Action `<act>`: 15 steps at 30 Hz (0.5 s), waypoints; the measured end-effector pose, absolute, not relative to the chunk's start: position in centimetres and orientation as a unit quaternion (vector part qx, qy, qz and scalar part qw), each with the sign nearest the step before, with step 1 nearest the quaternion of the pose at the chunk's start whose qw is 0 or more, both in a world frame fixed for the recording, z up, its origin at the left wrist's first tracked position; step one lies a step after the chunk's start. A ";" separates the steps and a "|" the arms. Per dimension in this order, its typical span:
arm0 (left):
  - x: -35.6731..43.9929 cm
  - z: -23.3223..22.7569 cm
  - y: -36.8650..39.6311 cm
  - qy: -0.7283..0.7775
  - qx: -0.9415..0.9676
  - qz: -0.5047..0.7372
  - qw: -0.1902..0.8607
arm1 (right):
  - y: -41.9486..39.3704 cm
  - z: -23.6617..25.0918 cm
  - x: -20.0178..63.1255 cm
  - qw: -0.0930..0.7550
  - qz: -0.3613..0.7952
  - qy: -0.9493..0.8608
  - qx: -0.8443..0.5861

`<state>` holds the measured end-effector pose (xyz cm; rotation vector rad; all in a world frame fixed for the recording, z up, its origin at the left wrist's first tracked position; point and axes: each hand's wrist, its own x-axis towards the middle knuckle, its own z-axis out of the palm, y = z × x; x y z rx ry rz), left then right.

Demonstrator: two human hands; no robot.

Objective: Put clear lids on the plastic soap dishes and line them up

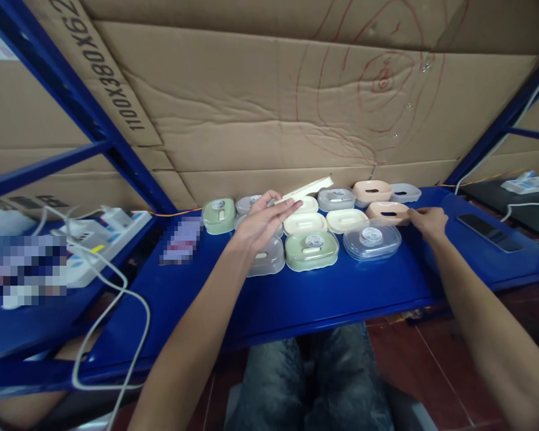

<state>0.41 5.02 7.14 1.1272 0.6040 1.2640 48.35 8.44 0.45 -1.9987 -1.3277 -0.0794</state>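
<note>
My left hand (265,218) is raised above the left half of the group of soap boxes, pinching a tilted cream plastic piece (312,188) that looks like a soap dish part seen edge-on. At the right end, my right hand (430,222) has its fingertips closed on the rim of a peach soap dish (379,207) with a dark slot in it. Beneath the left hand are cream soap dishes (305,224), partly covered by it. A clear lid (388,242) with a round label sits in front of the peach dish. A green lidded soap box (312,258) stands nearest me.
Another green soap box (220,221) stands at the left, and a second peach dish (372,190) and grey dish (408,194) at the back. A phone (489,232) lies right on the blue table (296,305). White power strips and cables (146,317) are at left. Cardboard (233,90) walls the back.
</note>
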 end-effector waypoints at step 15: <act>1.3 6.9 3.8 0.222 0.446 0.576 0.649 | 7.5 2.8 47.1 0.271 0.073 -0.451 -0.847</act>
